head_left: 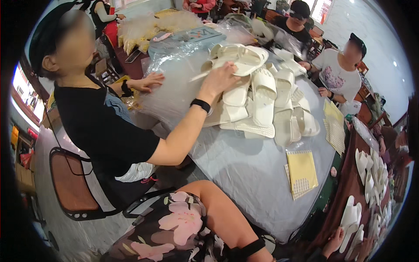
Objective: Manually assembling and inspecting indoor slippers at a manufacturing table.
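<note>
A bare forearm below a floral sleeve (181, 222), which seems to be my left arm, runs down to a black wristband (251, 248). My left hand lies beyond the lower edge. At the lower right, my right hand (334, 241) is closed on the edge of a cream slipper (350, 218). Another cream slipper (358, 238) lies close beside it. Both are by the dark red table (331, 220), where several more slippers (370, 177) lie in rows. A large heap of cream slippers (264, 85) covers the far part of the plastic-covered table (244, 174).
Beside the heap, a person in black touches slippers with one hand (223, 80) and the plastic (146, 105) with the other. Yellow label sheets (302, 170) lie on the table's right side. Two people stand beyond. A brown-backed chair (73, 183) is at left.
</note>
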Demonstrator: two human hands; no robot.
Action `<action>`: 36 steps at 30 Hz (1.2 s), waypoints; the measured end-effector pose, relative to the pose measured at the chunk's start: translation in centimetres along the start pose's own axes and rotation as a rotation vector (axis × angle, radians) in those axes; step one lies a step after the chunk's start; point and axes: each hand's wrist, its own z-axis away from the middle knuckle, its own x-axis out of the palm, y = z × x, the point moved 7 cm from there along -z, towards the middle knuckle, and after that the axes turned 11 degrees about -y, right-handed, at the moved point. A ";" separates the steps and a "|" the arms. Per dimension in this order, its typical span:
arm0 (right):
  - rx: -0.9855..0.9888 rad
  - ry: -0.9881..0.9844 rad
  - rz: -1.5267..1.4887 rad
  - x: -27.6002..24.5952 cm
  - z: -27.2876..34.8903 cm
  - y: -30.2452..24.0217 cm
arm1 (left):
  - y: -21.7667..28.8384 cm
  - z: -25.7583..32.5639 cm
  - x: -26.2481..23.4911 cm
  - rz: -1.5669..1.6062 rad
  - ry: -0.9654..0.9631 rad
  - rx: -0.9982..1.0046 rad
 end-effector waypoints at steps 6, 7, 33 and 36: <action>0.040 -0.036 -0.090 2.7 0.3 -2.0 | -4.9 0.1 0.7 0.211 -0.072 -0.018; 0.047 -0.024 -0.084 2.9 0.3 -2.4 | -6.4 -0.5 -0.1 0.240 -0.079 -0.018; 0.243 0.043 -0.323 4.1 1.4 -6.2 | 13.5 18.6 -1.9 2.849 -0.353 -0.730; 0.078 0.195 -0.138 -0.6 0.6 -6.1 | 12.8 21.0 -0.3 2.836 -0.412 -0.721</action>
